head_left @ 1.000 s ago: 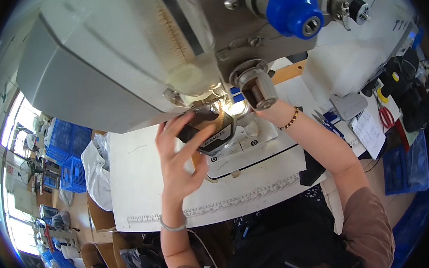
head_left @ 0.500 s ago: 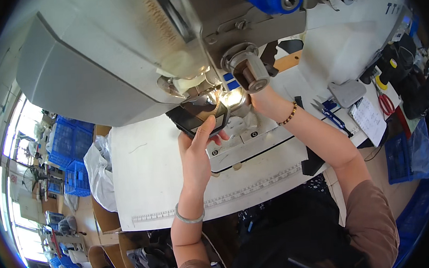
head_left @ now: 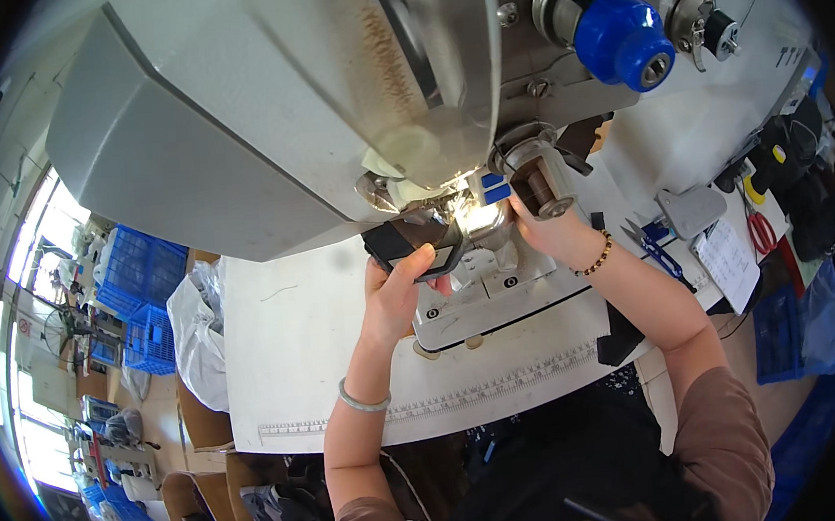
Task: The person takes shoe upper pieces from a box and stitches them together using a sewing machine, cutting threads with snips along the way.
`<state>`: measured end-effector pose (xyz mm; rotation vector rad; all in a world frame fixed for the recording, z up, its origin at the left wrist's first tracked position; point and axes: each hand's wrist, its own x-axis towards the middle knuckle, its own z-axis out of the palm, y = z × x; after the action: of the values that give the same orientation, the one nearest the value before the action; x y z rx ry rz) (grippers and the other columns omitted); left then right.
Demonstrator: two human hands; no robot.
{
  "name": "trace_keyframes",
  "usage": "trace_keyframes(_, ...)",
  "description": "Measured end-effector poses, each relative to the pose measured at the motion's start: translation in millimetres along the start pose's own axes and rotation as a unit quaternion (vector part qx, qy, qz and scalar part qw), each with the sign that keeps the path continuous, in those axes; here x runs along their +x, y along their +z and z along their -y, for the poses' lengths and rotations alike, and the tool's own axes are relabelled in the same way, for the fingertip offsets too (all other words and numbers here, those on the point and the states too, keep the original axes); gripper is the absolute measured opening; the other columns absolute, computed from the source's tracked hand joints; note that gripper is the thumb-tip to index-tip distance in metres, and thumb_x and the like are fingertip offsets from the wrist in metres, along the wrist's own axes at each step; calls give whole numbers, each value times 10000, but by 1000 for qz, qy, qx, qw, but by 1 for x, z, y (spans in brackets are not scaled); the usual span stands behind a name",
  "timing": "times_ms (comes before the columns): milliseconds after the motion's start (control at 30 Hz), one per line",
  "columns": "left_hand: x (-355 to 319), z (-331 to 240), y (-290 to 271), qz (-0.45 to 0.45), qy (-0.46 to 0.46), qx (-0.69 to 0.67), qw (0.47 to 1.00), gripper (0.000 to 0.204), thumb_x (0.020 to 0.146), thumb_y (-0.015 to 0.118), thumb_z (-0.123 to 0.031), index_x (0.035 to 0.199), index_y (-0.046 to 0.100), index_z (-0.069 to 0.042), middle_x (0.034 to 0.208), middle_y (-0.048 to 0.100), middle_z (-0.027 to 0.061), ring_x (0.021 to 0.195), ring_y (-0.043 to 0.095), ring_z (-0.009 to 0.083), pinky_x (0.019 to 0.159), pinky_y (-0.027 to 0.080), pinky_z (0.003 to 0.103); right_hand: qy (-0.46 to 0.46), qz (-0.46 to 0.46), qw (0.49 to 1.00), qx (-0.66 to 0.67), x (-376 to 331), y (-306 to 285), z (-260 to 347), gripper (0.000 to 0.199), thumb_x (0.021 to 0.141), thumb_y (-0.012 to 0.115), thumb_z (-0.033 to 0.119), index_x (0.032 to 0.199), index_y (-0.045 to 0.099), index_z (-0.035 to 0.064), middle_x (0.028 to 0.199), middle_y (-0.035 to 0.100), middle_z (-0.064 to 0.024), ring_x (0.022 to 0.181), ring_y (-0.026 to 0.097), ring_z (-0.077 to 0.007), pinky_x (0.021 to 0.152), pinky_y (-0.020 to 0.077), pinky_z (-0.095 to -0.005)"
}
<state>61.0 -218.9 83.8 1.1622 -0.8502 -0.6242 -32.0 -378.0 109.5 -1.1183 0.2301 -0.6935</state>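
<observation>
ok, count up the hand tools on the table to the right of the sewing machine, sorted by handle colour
Blue scissors: 1
Red scissors: 1
Total: 2

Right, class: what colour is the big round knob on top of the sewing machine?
Bright blue; the knob on the sewing machine shows best in the head view.

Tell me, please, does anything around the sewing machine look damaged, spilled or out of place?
Nothing is spilled or broken. The one oddity is a brownish, rust-like streak on the sewing machine housing, above the needle area. Both hands are under the head; the left hand grips a dark workpiece.
</observation>
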Motion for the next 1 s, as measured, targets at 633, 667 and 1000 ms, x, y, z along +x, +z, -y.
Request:
trace_keyframes(633, 12, 12, -12, -17, 10, -110, 994, 182, 847, 505, -121, 884, 568, 46, 721, 596, 135, 560, 553, 218, 534, 434, 324, 29, 40, 997, 61, 7, 2, 5, 51, 804, 481, 30, 789, 517, 64, 693, 525, 12, 547, 505, -42, 416, 376, -212)
trace_keyframes(667, 12, 8, -12, -19, 13, -110, 994, 182, 847, 505, -121, 884, 568, 46, 721, 596, 135, 560, 553, 218, 534, 434, 324, 19, 21, 996, 81, 5, 9, 9, 48, 796, 487, 19, 794, 517, 56, 711, 531, 3, 578, 515, -46, 446, 395, -218)
trace_keyframes(1000, 46, -14, -49, 46, -151, -261, 952, 200, 825, 569, -95, 984, 595, 23, 959, 643, 137, 847, 648, 236, 776, 536, 363, 87, 70, 993, 40, 35, -13, -16, 112, 774, 514, -63, 863, 553, -7, 765, 569, -30, 682, 561, -73, 548, 470, -247)
